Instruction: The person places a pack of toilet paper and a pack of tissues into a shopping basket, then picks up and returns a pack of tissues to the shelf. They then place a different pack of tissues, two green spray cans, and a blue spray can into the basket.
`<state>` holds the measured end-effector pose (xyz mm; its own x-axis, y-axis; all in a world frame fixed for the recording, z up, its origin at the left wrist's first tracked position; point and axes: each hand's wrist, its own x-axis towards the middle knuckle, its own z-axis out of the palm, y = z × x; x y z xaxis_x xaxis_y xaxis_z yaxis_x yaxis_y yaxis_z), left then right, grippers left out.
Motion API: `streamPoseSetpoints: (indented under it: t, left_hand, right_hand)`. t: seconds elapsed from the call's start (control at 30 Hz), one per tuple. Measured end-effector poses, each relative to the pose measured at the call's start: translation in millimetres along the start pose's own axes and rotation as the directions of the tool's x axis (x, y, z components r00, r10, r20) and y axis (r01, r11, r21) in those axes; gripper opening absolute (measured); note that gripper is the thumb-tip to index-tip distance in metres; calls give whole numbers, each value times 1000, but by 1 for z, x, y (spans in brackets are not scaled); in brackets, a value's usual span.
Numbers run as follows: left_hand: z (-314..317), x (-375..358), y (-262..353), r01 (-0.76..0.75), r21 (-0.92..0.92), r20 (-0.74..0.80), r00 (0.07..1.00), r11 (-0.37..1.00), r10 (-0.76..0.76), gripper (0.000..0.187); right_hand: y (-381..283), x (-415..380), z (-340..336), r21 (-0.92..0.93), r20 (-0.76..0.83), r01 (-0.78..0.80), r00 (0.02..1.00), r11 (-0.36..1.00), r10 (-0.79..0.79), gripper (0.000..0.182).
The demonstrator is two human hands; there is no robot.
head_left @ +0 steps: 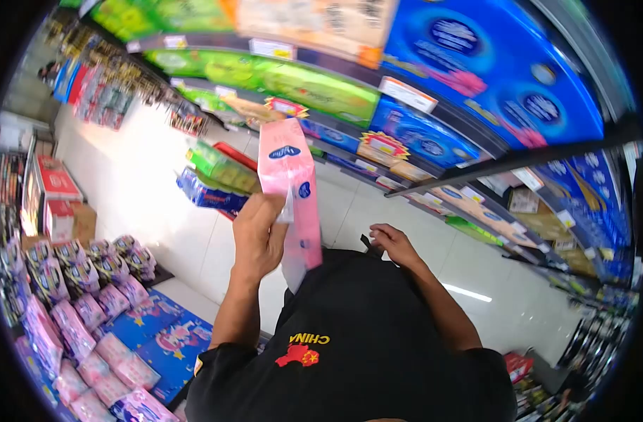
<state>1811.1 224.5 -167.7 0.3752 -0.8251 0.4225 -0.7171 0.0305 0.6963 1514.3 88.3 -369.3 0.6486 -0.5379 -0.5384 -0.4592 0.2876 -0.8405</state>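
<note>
My left hand [259,228] is closed on a pink tissue pack [304,204], gripping it near one side. The pack stands tall in front of my body and carries dark blue heart-shaped logos. Just beyond that hand, lower down, are a green pack [224,169] and a dark blue pack [203,190], with red edges [235,153] showing around them; the pink pack hides part of these. To the right, my right hand [393,243] hangs beside my black shirt [399,323] with its fingers loosely bent and apart. A small black strap-like piece [365,243] shows near its fingertips.
Ahead, shelves hold large blue packs [490,70] and green packs [321,88] above price tags. A dark shelf bar [469,169] juts in at right. Pink packs [128,359] fill a low display at left, near red cartons [58,179]. Pale tiled floor [195,232] lies between.
</note>
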Motion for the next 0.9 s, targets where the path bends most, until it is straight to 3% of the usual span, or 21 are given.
streamPoseSetpoints:
  t: [0.13, 0.27, 0.37, 0.5, 0.53, 0.63, 0.9]
  left_hand:
    - [27, 7, 88, -166, -75, 107, 979, 983, 174, 21]
    - [66, 3, 147, -272, -238, 272, 903, 933, 333, 10]
    - [103, 0, 190, -341, -362, 389, 791, 868, 473, 13]
    - [165, -20, 243, -554, -401, 508, 528, 730, 680, 27]
    - [179, -26, 252, -546, -455, 547, 452, 704, 704, 29]
    - [208, -41, 270, -534, -508, 592, 353, 676, 724, 23]
    - [236, -52, 277, -413, -539, 646, 357, 734, 675, 22]
  right_hand:
    - [-7, -23, -25, 341, 66, -51, 997, 939, 30, 49]
    - [-3, -51, -41, 604, 9, -53, 998, 795, 59, 46]
    - [10, -66, -49, 752, -4, -30, 999, 658, 50, 46]
    - [42, -99, -63, 864, -58, 39, 998, 502, 23, 46]
    - [54, -111, -71, 882, -85, 64, 996, 467, 25, 45]
    - [84, -145, -93, 912, -172, 145, 984, 384, 36, 45]
    - [117, -183, -129, 909, -339, 308, 938, 282, 68, 44]
